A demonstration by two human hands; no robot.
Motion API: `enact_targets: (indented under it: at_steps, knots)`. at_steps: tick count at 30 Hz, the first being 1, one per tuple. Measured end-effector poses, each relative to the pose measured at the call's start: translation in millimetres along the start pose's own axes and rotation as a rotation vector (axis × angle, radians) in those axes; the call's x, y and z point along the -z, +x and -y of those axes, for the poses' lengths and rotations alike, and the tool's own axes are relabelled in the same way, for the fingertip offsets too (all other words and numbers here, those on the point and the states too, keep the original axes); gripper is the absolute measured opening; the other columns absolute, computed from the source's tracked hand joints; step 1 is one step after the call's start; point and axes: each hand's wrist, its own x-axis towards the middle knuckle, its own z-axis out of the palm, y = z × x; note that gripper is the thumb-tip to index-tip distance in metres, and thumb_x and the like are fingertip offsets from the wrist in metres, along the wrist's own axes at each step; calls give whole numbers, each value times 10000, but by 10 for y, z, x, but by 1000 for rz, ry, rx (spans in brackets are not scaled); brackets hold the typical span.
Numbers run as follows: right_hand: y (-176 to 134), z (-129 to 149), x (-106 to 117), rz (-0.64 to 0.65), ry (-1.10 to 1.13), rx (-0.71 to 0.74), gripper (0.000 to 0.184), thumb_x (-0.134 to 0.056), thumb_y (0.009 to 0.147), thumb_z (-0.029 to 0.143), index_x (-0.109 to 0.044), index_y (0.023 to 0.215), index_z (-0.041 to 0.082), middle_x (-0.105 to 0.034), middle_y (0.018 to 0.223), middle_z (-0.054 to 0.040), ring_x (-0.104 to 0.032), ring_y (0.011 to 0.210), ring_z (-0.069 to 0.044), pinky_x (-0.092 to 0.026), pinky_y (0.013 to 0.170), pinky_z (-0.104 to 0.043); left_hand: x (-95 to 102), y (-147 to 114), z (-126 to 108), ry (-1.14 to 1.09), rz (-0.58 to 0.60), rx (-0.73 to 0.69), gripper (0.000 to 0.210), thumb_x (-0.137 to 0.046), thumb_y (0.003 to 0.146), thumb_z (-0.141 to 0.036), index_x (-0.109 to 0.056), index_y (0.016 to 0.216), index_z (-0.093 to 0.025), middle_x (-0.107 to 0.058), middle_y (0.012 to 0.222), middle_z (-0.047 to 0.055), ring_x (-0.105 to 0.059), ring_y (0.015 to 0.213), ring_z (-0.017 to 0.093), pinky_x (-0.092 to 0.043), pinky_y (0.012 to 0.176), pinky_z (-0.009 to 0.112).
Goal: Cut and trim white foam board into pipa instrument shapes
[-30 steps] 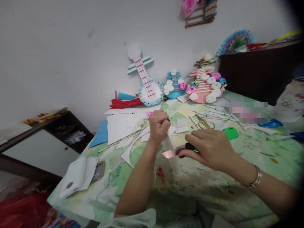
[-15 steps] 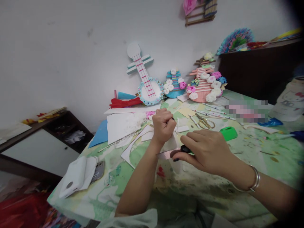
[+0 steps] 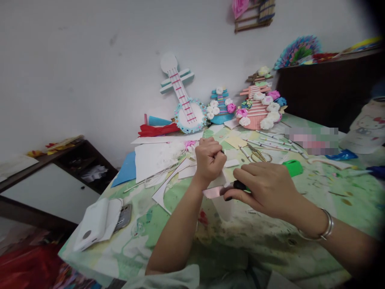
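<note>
My right hand [image 3: 266, 186] is closed around a utility knife with a black front and a green handle end [image 3: 292, 167]. Its flat blade [image 3: 213, 192] reaches left, close to my left wrist. My left hand [image 3: 209, 160] is a tight fist, with a white piece of board [image 3: 221, 180] projecting below it toward the blade. Fingers hide most of that piece, and I cannot tell whether the blade touches it.
Gold-handled scissors [image 3: 261, 154] and several pens [image 3: 270, 144] lie beyond my hands. Decorated toy instruments [image 3: 189, 112] lean on the wall. White sheets [image 3: 150, 160] and a white case [image 3: 93, 226] with a phone [image 3: 124, 216] occupy the table's left. A cup [image 3: 365, 126] stands right.
My right hand and the utility knife have shifted slightly right, and more of the blade's flat side shows. My left fist has moved a little right too.
</note>
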Motion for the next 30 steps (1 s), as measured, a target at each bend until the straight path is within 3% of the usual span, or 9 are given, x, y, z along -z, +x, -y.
enact_targets:
  at_steps: [23, 30]
  knots:
    - [73, 20, 28, 105, 128, -15, 509, -370, 891, 608, -537, 663, 185, -526, 565, -4, -453, 524, -128, -158, 531, -288, -4, -1, -45, -55, 46, -35, 296, -400, 685, -122, -174, 509, -200, -190, 479, -40, -226, 526, 125, -209, 595, 356]
    - [-5, -70, 5, 153, 164, -65, 493, -384, 888, 603, -527, 672, 184, -511, 558, 5, -445, 514, -121, -154, 522, -274, 59, -18, -31, -58, 14, -2, 300, -406, 686, -127, -179, 503, -201, -182, 484, -37, -233, 525, 128, -212, 595, 359]
